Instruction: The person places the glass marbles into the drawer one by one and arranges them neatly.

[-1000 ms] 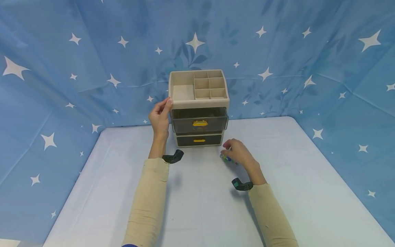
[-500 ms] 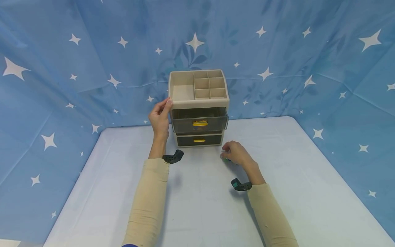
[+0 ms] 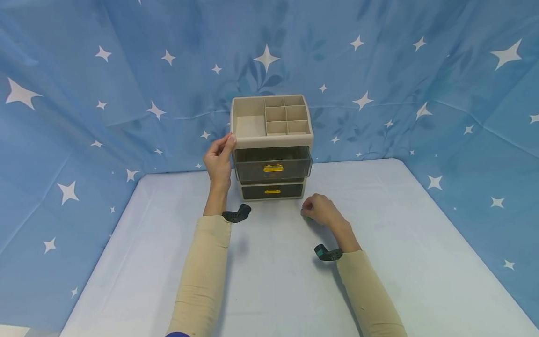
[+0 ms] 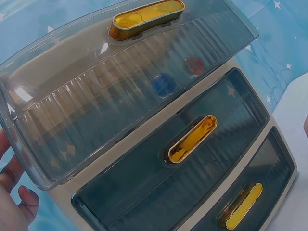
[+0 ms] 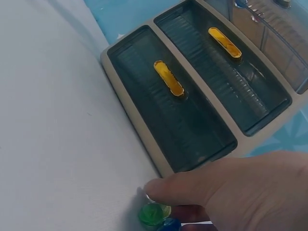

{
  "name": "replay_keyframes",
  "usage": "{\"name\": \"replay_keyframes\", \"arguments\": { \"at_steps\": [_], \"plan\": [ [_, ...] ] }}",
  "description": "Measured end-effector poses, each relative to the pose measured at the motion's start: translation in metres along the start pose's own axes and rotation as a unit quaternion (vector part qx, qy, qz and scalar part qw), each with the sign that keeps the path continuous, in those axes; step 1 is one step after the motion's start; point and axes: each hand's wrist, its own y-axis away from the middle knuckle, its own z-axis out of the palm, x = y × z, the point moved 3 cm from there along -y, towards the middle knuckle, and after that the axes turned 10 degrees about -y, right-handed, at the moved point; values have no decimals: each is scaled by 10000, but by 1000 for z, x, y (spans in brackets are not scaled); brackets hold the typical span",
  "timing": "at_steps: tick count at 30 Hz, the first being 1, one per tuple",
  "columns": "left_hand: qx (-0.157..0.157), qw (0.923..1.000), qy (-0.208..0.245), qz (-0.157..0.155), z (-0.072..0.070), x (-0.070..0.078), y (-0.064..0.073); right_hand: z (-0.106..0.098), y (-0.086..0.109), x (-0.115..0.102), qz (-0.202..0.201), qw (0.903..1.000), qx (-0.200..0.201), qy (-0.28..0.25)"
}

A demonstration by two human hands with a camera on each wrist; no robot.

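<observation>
A beige desktop drawer organizer (image 3: 271,141) stands at the back of the table, its top tinted drawer (image 3: 273,169) pulled out. Inside that drawer, the left wrist view shows a blue bead (image 4: 164,85) and a red bead (image 4: 194,65), both round and translucent. My left hand (image 3: 218,161) grips the organizer's front left corner between thumb and fingers. Beside the lower right corner, my right hand (image 3: 322,210) is low over the table, thumb and fingers pinching at a clear glass bead (image 5: 150,197). A green bead (image 5: 151,214) and a blue bead (image 5: 169,224) lie just below, partly hidden by the hand.
Two lower drawers with gold handles are closed; one is the bottom drawer (image 3: 272,191). Open compartments (image 3: 275,113) divide the organizer's top. The white table (image 3: 269,271) ends at a blue star-patterned curtain (image 3: 379,84) behind and at both sides.
My right hand has lowered slightly over the beads, and its thumb and fingers have drawn closer together, covering most of them. The left hand and the organizer stay put.
</observation>
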Motion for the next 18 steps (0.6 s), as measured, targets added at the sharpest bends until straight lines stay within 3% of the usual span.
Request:
{"name": "replay_keyframes", "arguments": {
  "at_steps": [6,18],
  "plan": [
    [-26,10000,34,-2,1,-1,0,1,0,0,-124,9999,40,95],
    [6,10000,34,-37,0,-3,-1,0,-1,1,33,10000,46,45]
  ]
}}
